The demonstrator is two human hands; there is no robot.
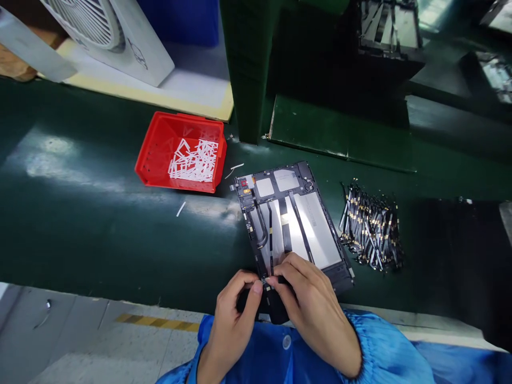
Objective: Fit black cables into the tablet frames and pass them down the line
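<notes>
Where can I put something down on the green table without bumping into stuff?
The biggest bare patch of green mat is left of the red bin, along the front edge. A smaller patch lies below the bin, beside the open tablet, with a white strip on it. It's crowded around your left hand and right hand, and at the pile of flex cables.

An opened tablet housing (336,250) lies at a slant, its silver battery (316,229) and two grey pads (264,186) showing, with black flex cables (285,229) running along it. At its near end, the left hand (234,328) and right hand (312,304) pinch a small flex connector (264,280) between their fingertips.
</notes>
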